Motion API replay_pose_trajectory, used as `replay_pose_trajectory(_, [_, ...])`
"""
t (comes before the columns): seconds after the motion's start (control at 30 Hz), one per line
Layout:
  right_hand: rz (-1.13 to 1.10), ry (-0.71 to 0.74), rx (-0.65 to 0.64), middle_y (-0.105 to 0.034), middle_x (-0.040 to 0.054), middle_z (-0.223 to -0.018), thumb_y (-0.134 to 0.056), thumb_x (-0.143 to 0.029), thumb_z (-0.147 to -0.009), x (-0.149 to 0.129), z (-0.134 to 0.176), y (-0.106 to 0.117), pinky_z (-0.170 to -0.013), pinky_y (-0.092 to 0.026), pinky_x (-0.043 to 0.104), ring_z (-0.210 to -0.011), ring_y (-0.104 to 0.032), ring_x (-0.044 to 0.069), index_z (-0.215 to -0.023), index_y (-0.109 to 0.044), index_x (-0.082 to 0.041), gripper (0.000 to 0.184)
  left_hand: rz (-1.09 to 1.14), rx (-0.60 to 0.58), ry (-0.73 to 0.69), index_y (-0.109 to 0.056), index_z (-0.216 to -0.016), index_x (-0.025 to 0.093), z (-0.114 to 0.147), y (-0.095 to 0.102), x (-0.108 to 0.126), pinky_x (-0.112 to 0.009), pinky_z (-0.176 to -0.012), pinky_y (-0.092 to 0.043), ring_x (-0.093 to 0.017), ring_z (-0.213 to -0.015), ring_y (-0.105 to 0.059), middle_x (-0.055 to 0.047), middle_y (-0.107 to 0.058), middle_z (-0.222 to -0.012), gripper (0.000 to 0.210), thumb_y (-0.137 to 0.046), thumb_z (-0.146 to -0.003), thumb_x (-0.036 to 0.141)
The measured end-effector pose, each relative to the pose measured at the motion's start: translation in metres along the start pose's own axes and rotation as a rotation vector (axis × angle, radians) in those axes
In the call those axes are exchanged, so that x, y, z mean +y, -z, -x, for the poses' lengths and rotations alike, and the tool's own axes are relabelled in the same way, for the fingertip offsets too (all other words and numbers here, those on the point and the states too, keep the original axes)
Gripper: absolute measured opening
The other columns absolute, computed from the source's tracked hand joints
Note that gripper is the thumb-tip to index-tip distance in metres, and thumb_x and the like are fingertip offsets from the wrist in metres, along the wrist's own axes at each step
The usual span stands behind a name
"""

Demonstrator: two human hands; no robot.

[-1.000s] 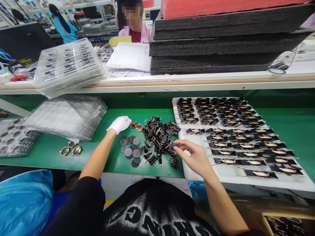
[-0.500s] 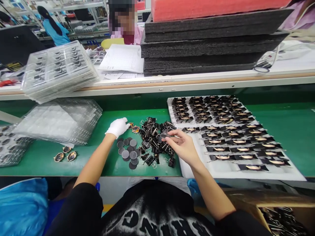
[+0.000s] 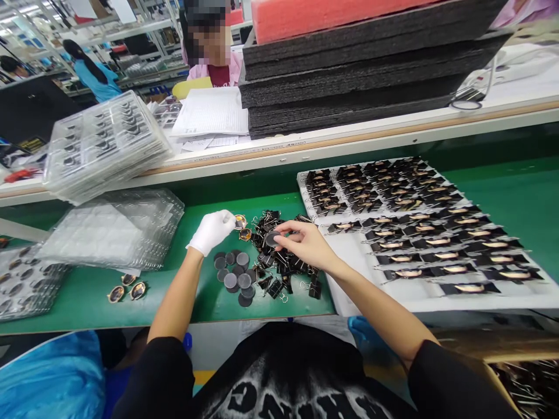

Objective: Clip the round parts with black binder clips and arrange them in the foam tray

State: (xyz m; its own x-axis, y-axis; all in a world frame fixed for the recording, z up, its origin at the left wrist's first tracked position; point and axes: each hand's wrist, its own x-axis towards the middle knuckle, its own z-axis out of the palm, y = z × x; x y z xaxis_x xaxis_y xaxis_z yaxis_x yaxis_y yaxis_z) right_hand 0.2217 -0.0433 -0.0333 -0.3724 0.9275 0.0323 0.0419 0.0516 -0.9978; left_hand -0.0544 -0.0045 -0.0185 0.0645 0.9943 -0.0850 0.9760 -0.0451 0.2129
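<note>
My left hand (image 3: 212, 231), in a white glove, has its fingers pinched on a small gold-rimmed round piece (image 3: 240, 222). A second piece of the same kind (image 3: 245, 234) lies just below it on the green table. Bare, my right hand (image 3: 301, 241) grips a dark grey disc (image 3: 271, 238) between thumb and fingers, above a heap of black binder clips (image 3: 283, 265). Left of that heap several loose grey discs (image 3: 238, 273) lie partly overlapping.
At right, a white foam tray (image 3: 353, 291) bears rows of clipped pieces. Clear plastic trays (image 3: 109, 233) and several gold-rimmed pieces (image 3: 138, 290) lie at left. Black foam sheets (image 3: 349, 87) stack on the shelf behind. A box of clips (image 3: 528, 378) stands low right. A person sits opposite.
The disc in my right hand has come left, closer to my left hand. My left fingers have closed on the upper gold-rimmed piece, which has risen slightly. The whole view has tilted.
</note>
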Motion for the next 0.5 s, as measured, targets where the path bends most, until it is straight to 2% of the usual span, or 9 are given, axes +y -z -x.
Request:
replay_pose_trajectory(0.13, [0.0, 0.077, 0.096, -0.076, 0.0069, -0.09, -0.078, -0.039, -0.08, 0.003, -0.007, -0.003, -0.07, -0.058, 0.033, -0.083, -0.073, 0.022, -0.095, -0.076, -0.02, 0.024, 0.157, 0.103, -0.247, -0.072, -0.093, 0.021, 0.023, 0.009, 0.042, -0.028, -0.074, -0.045, -0.018, -0.078, -0.067, -0.002, -0.076, -0.087, 0.029, -0.048, -0.096, 0.038])
replay_pose_trajectory(0.23, [-0.085, 0.056, 0.156, -0.074, 0.0048, -0.089, -0.085, -0.04, -0.073, 0.01, -0.005, -0.002, -0.07, -0.058, 0.032, -0.08, -0.072, 0.019, -0.088, -0.07, -0.021, 0.028, 0.271, 0.119, -0.381, -0.072, -0.089, 0.02, 0.031, 0.014, 0.066, -0.027, -0.069, -0.043, -0.015, -0.069, -0.063, 0.0, -0.073, -0.078, 0.025, -0.053, -0.095, 0.035])
replay_pose_trajectory(0.33, [-0.149, 0.014, 0.221, -0.073, 0.0026, -0.095, -0.089, -0.038, -0.069, 0.018, -0.003, 0.001, -0.064, -0.055, 0.029, -0.073, -0.07, 0.015, -0.096, -0.061, -0.023, 0.041, 0.365, 0.049, -0.409, -0.071, -0.089, 0.02, 0.03, 0.018, 0.076, -0.026, -0.067, -0.043, -0.013, -0.068, -0.062, 0.001, -0.071, -0.076, 0.026, -0.053, -0.096, 0.037])
replay_pose_trajectory(0.4, [-0.125, 0.014, 0.193, -0.073, 0.0047, -0.106, -0.087, -0.036, -0.072, 0.022, -0.003, 0.003, -0.061, -0.053, 0.027, -0.074, -0.069, 0.014, -0.107, -0.062, -0.024, 0.045, 0.436, -0.049, -0.435, -0.071, -0.089, 0.02, 0.028, 0.019, 0.08, -0.025, -0.069, -0.045, -0.013, -0.07, -0.063, 0.002, -0.071, -0.078, 0.032, -0.048, -0.101, 0.038])
replay_pose_trajectory(0.43, [-0.103, 0.022, 0.171, -0.074, 0.0058, -0.106, -0.085, -0.036, -0.074, 0.023, -0.004, 0.005, -0.06, -0.052, 0.028, -0.075, -0.068, 0.015, -0.109, -0.065, -0.023, 0.042, 0.46, -0.087, -0.449, -0.071, -0.091, 0.02, 0.026, 0.018, 0.082, -0.025, -0.07, -0.045, -0.013, -0.071, -0.063, 0.002, -0.071, -0.08, 0.033, -0.046, -0.102, 0.04])
replay_pose_trajectory(0.5, [-0.064, 0.043, 0.157, -0.075, 0.0059, -0.095, -0.081, -0.038, -0.077, 0.024, -0.006, 0.009, -0.06, -0.05, 0.029, -0.075, -0.067, 0.016, -0.103, -0.071, -0.021, 0.032, 0.456, -0.109, -0.472, -0.071, -0.097, 0.021, 0.021, 0.016, 0.084, -0.025, -0.069, -0.045, -0.013, -0.072, -0.063, 0.002, -0.071, -0.083, 0.033, -0.049, -0.102, 0.045])
